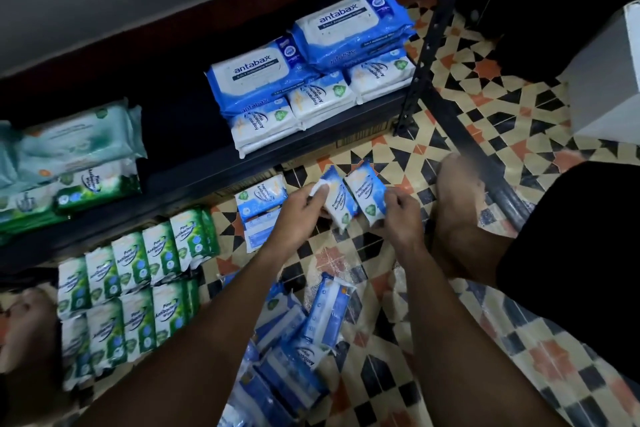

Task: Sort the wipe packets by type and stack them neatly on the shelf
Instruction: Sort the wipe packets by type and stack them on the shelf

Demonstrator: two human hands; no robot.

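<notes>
Pinching one small blue-and-white wipe packet each, two bare hands were held just in front of the shelf point(180, 149), above the tiled floor point(485, 90). The left hand point(304, 206) was curled round the upper corner of the left packet point(337, 199), with the thumb laid across its face. The right hand point(403, 215) was closed on the lower edge of the right packet point(367, 196). The two packets were held side by side, long edges touching, both tilted with their tops toward the shelf.

On the shelf, toward its right end, large blue antabax packs point(256, 76) were piled in two stacks. These were set behind and partly over a row of small blue-and-white packets point(322, 99) lined along the front edge. Toward the left end of the shelf, large pale teal packs point(79, 139) were laid above green pine packs point(90, 184).

On the floor just in front of the shelf, below the antabax packs, a short stack of blue packets point(261, 208) was placed, close beside the left hand. Further out from the shelf's left half, small green pine packets point(131, 284) were stood in two tidy rows. A loose heap of blue packets point(298, 350) was scattered well out from the shelf, beneath the forearms. A bare foot point(457, 211) was planted near the shelf's right post point(426, 45), and a white box point(606, 80) was seen beyond that post.
</notes>
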